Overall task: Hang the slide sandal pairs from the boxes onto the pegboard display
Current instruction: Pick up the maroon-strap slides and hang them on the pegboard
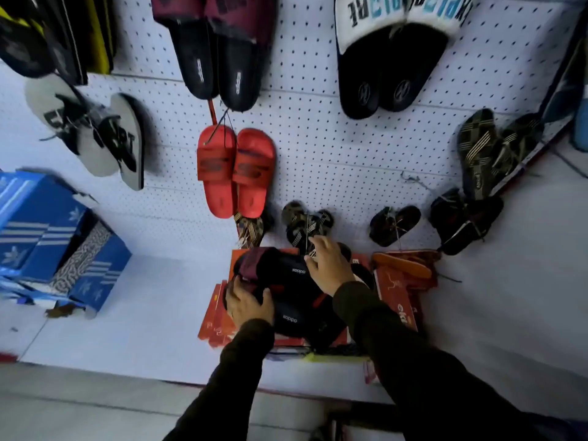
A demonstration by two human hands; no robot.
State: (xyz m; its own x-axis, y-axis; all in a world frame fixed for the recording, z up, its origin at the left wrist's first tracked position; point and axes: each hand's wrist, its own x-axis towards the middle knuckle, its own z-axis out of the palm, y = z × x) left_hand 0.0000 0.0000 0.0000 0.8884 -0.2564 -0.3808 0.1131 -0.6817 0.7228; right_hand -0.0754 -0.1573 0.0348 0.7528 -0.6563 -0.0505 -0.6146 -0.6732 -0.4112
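Note:
A pair of black slide sandals with maroon straps (286, 275) lies on top of red shoe boxes (219, 316) on the white shelf. My left hand (249, 303) grips the nearer slide at its strap end. My right hand (329, 265) rests on the far slide's heel, fingers curled over it. Above stands the white pegboard (334, 148), with a red slide pair (235, 170) hanging just over the boxes and a matching black-and-maroon pair (216, 52) higher up.
Blue striped shoe boxes (54, 243) are stacked at the left. More pairs hang on the board: grey flip-flops (95, 138), white-strapped black slides (391, 65), patterned sandals (486, 151). Small dark sandals (394, 226) and an orange sandal (404, 265) on a red box sit at the right.

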